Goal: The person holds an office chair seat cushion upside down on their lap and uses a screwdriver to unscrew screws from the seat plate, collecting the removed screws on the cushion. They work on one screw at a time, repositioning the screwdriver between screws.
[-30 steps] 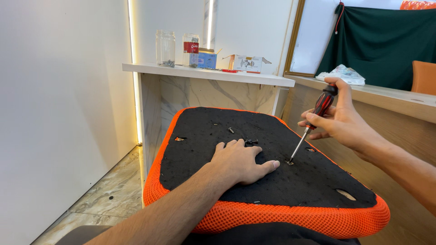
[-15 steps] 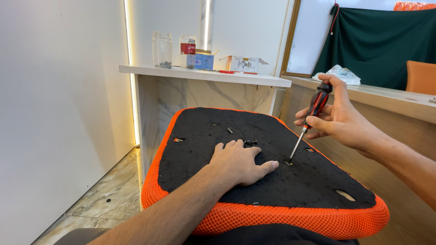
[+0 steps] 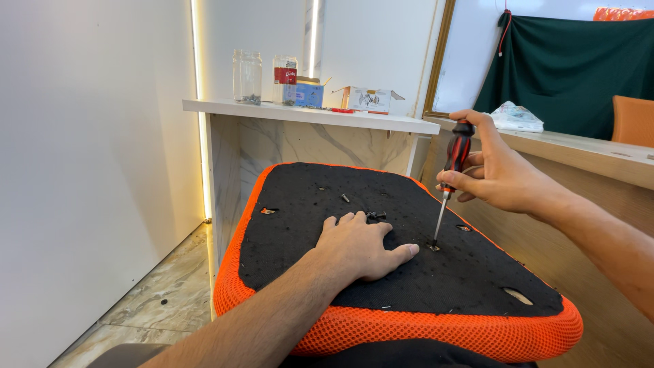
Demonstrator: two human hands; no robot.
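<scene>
An upturned chair seat (image 3: 286, 204), black underneath with an orange mesh rim, lies in front of me. My left hand (image 3: 361, 245) rests flat on the black surface, fingers spread. My right hand (image 3: 494, 174) grips a red and black screwdriver (image 3: 455, 155) held almost upright, its tip on a screw (image 3: 432, 247) in the seat just right of my left thumb. A few loose black screws (image 3: 375, 215) lie beyond my left fingertips.
A white marble-sided shelf (image 3: 306, 114) behind the seat carries glass jars (image 3: 246, 76) and small boxes (image 3: 368, 99). A wooden counter (image 3: 593, 153) with a plastic bag runs along the right, before a dark green cloth. A white wall stands left, marble floor below.
The screwdriver has come more upright, its handle swinging slightly left over the screw. My left hand stays flat on the seat.
</scene>
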